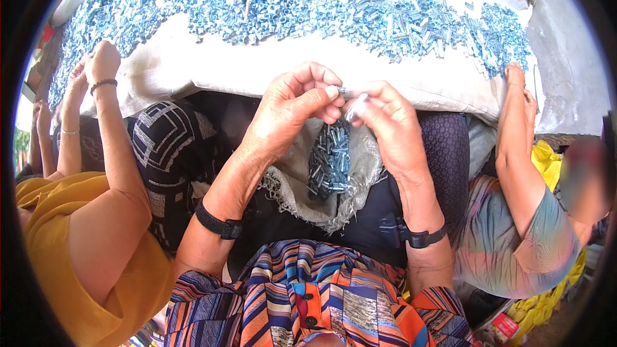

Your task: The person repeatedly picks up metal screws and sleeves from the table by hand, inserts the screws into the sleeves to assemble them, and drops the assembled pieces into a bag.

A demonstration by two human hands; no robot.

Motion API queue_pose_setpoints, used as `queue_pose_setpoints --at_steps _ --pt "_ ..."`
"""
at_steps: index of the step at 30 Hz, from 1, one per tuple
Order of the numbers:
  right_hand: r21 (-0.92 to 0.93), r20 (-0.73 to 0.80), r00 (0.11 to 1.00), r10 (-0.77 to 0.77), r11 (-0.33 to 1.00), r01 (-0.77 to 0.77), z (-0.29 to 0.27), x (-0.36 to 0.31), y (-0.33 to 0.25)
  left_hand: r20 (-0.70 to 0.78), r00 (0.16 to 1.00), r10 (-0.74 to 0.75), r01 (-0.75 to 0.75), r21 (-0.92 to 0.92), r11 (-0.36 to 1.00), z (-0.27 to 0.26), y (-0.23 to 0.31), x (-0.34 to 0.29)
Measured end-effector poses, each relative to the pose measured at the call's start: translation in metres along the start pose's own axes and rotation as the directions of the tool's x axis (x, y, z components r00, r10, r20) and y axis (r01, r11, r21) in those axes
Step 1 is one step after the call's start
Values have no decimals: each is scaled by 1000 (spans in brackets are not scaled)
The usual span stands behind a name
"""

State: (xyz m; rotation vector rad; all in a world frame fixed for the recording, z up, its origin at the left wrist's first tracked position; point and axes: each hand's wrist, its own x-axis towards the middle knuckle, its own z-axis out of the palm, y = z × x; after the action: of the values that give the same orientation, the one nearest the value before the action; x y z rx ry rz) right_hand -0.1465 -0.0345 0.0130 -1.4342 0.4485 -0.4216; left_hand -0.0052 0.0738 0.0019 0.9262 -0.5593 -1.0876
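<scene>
Above my lap, my left hand [297,104] pinches a small silvery metal piece [342,92] between thumb and fingertips. My right hand [391,125] meets it from the other side, fingers closed on small shiny metal pieces [355,106]; their exact shape is blurred. Below both hands, a frayed woven sack [302,207] lies open in my lap, with many small bluish metal tubes [332,157] inside. Just beyond my hands runs a cloth-covered table [238,67], heaped along its far part with a broad pile of similar short metal tubes [257,9].
On the left, a person in a mustard top [96,244] reaches to the table; further arms show behind. To the right, a person in a multicoloured top [514,238] has a hand [514,76] at the pile's edge. Yellow bags [546,160] lie beyond.
</scene>
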Motion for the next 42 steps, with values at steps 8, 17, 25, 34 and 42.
queue_pose_setpoints --at_steps 8,17,25,34,42 --pt "525 -117 992 38 851 29 1 -1 4 50 999 -10 11 -19 1000 3 -3 -4" --pt "683 -15 996 87 728 -53 2 -7 20 82 997 13 -22 114 993 2 3 -7" --pt "804 49 981 189 575 -151 9 -16 25 168 986 18 -34 95 995 -4 -4 -6" --pt "762 -58 987 149 645 -53 15 -23 24 188 982 1 -1 0 1000 -5 -8 -7" --pt "694 -59 991 118 719 -44 12 -23 24 131 990 -46 23 175 984 -1 -1 -10"
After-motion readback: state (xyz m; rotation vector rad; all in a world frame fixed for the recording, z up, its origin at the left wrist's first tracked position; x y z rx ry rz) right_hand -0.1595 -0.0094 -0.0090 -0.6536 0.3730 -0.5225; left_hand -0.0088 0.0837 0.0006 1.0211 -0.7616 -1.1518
